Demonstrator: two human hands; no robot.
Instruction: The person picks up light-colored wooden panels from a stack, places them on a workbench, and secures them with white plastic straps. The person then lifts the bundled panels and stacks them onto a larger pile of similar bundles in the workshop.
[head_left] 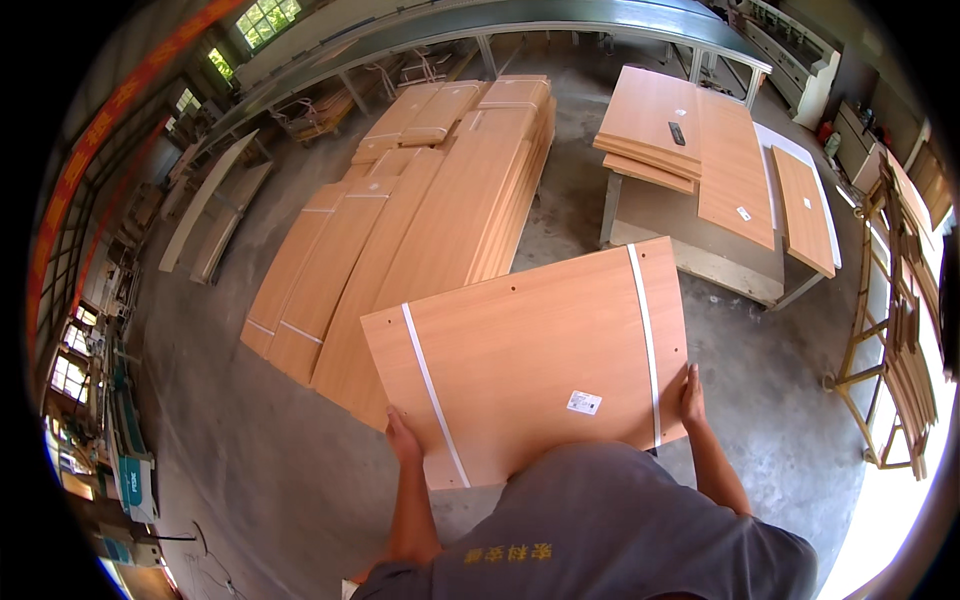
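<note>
In front of my body is a rectangular wood-grain panel (520,350), tilted, with two white straps across it, small dark holes along its edges and a white label (584,403). Whether it is one board or several strapped together cannot be made out. My left hand (404,440) grips its left edge near the lower corner. On the opposite edge my right hand (692,402) is closed around the side, thumb up along the face. The fingers of both hands are partly hidden behind the panel.
Just beyond, stacks of strapped wooden boards (440,220) lie at centre left. A table (690,265) at right carries more boards (740,150) and a dark handheld object (677,133). A rack (880,340) with boards stands far right. Behind runs a long conveyor (560,25).
</note>
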